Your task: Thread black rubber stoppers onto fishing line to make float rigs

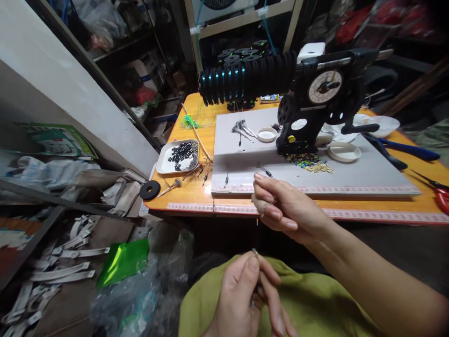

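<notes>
My left hand [245,290] is low over my lap, its thumb and forefinger pinched on a small, thin dark piece whose kind I cannot make out. Above it, my right hand [286,203] is closed at the table's front edge, with pale tape wrapped round one finger. Anything between its fingertips is too small to name. Just past those fingertips, a small black cylinder with wire ends [268,173] lies on the grey board [245,161]. A tiny orange bit [257,222] shows below the right hand.
A black winding machine with a dial [325,87] and spools [224,84] stands on the board. Coloured beads [303,160] lie beneath it. A white tray [161,166] of black pieces sits left; blue-handled pliers [409,150] and red-handled scissors [442,199] lie right.
</notes>
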Demonstrator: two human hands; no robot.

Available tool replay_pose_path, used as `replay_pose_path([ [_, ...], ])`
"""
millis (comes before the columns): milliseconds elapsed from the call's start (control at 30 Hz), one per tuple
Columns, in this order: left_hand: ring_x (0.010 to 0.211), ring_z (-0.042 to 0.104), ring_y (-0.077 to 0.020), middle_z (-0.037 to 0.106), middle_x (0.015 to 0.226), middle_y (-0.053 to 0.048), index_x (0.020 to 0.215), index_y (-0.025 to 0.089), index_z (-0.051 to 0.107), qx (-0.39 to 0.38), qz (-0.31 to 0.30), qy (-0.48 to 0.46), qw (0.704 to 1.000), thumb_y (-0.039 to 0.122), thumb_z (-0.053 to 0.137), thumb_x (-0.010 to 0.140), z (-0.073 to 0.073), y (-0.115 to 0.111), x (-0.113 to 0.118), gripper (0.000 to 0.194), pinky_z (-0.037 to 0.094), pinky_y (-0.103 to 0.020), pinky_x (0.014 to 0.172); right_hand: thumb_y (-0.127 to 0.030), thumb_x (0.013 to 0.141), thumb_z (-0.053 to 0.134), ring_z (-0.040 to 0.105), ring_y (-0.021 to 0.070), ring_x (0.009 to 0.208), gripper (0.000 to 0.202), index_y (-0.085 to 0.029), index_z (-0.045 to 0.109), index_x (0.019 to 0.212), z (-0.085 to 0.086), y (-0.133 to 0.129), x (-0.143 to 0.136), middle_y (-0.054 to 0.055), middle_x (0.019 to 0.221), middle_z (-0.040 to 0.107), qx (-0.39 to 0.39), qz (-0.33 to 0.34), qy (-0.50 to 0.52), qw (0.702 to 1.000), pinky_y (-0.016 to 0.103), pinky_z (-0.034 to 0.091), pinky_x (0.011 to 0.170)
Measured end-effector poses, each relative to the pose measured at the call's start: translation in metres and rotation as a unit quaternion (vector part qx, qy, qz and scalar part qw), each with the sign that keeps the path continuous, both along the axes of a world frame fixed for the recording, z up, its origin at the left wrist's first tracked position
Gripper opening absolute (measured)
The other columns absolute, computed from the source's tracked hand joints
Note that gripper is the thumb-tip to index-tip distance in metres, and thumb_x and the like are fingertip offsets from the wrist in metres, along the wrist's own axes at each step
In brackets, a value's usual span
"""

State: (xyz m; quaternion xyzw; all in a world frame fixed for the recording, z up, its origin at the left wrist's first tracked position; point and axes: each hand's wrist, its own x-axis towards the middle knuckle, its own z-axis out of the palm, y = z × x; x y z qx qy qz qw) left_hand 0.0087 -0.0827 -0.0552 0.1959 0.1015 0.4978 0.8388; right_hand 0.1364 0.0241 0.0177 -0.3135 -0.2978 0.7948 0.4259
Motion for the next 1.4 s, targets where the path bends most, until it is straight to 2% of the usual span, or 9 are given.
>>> replay_pose_path([
  [100, 0.027, 0.042, -0.0043, 0.05, 0.038, 0.003, 0.089, 0.009, 0.069, -0.004, 0.001, -0.012, 1.0, 0.026, 0.018, 0.106, -0.003, -0.003, -0.002, 0.056, 0.055, -0.021, 0.047, -0.048, 0.089, 0.062, 0.021, -0.0016, 0.023, 0.047, -0.018, 0.043, 0.058, 0.001, -0.001, 0.0, -0.007, 0.04, 0.047, -0.003, 0.005, -0.002, 1.0, 0.008, 0.015, 0.026],
  [200, 0.027, 0.044, -0.0056, 0.05, 0.038, 0.002, 0.089, 0.007, 0.07, -0.009, -0.003, -0.02, 1.0, 0.026, 0.018, 0.106, -0.006, -0.006, -0.004, 0.058, 0.054, -0.021, 0.046, -0.048, 0.088, 0.062, 0.021, -0.0016, 0.023, 0.047, -0.018, 0.043, 0.058, 0.002, -0.002, 0.0, -0.007, 0.039, 0.047, -0.004, 0.01, -0.003, 1.0, 0.007, 0.015, 0.026],
  [633, 0.03, 0.05, -0.0065, 0.058, 0.042, -0.001, 0.086, 0.006, 0.068, -0.021, -0.01, -0.014, 1.0, 0.029, 0.024, 0.105, -0.007, -0.011, -0.004, 0.053, 0.056, -0.024, 0.049, -0.048, 0.087, 0.064, 0.022, -0.0016, 0.024, 0.046, -0.017, 0.044, 0.059, 0.004, -0.002, 0.004, -0.007, 0.04, 0.048, -0.003, -0.004, -0.008, 1.0, 0.007, 0.016, 0.026],
  [733, 0.03, 0.051, -0.0073, 0.061, 0.044, -0.002, 0.086, 0.006, 0.068, -0.023, -0.014, 0.001, 1.0, 0.031, 0.027, 0.105, -0.008, -0.011, -0.004, 0.051, 0.055, -0.023, 0.046, -0.048, 0.086, 0.065, 0.021, -0.0015, 0.024, 0.046, -0.018, 0.043, 0.059, 0.005, -0.002, 0.005, -0.007, 0.04, 0.047, 0.002, -0.006, -0.009, 1.0, 0.007, 0.016, 0.026],
  [867, 0.031, 0.055, -0.01, 0.067, 0.05, -0.006, 0.086, 0.006, 0.068, -0.029, -0.033, 0.026, 0.999, 0.036, 0.036, 0.103, -0.009, -0.009, -0.003, 0.047, 0.045, -0.017, 0.034, -0.048, 0.085, 0.066, 0.019, -0.0016, 0.025, 0.046, -0.018, 0.043, 0.059, 0.005, -0.002, 0.007, -0.008, 0.041, 0.046, 0.009, -0.01, -0.014, 1.0, 0.008, 0.015, 0.026],
  [1033, 0.029, 0.055, -0.0114, 0.068, 0.051, -0.006, 0.081, 0.008, 0.065, -0.046, -0.04, 0.061, 0.996, 0.042, 0.039, 0.101, -0.011, -0.01, -0.003, 0.046, 0.038, -0.016, 0.03, -0.05, 0.086, 0.064, 0.018, -0.0014, 0.025, 0.046, -0.019, 0.042, 0.06, 0.003, -0.002, 0.009, -0.008, 0.041, 0.045, 0.02, -0.016, -0.029, 0.999, 0.009, 0.014, 0.026],
  [1233, 0.027, 0.051, -0.0106, 0.061, 0.044, -0.002, 0.071, 0.012, 0.058, -0.043, -0.022, 0.141, 0.989, 0.048, 0.037, 0.099, -0.015, -0.008, -0.002, 0.051, 0.043, -0.02, 0.034, -0.052, 0.089, 0.06, 0.021, -0.0006, 0.026, 0.046, -0.018, 0.045, 0.061, 0.005, -0.005, 0.008, -0.007, 0.041, 0.046, 0.06, -0.033, -0.078, 0.995, 0.01, 0.014, 0.028],
  [1300, 0.029, 0.054, -0.0118, 0.065, 0.048, -0.004, 0.075, 0.01, 0.063, -0.03, -0.01, 0.183, 0.983, 0.048, 0.041, 0.098, -0.016, 0.0, -0.006, 0.05, 0.042, -0.02, 0.034, -0.052, 0.088, 0.063, 0.025, 0.0004, 0.027, 0.044, -0.017, 0.053, 0.064, 0.007, -0.005, 0.009, -0.005, 0.042, 0.05, 0.087, -0.042, -0.109, 0.989, 0.011, 0.014, 0.028],
  [1400, 0.039, 0.062, -0.0123, 0.075, 0.065, -0.007, 0.109, 0.009, 0.067, -0.011, 0.014, 0.259, 0.966, 0.04, 0.05, 0.098, -0.014, 0.016, -0.016, 0.038, 0.045, -0.02, 0.043, -0.048, 0.085, 0.07, 0.035, 0.002, 0.032, 0.034, -0.015, 0.067, 0.076, 0.012, -0.004, 0.012, -0.004, 0.045, 0.054, 0.133, -0.061, -0.158, 0.977, 0.012, 0.021, 0.03],
])
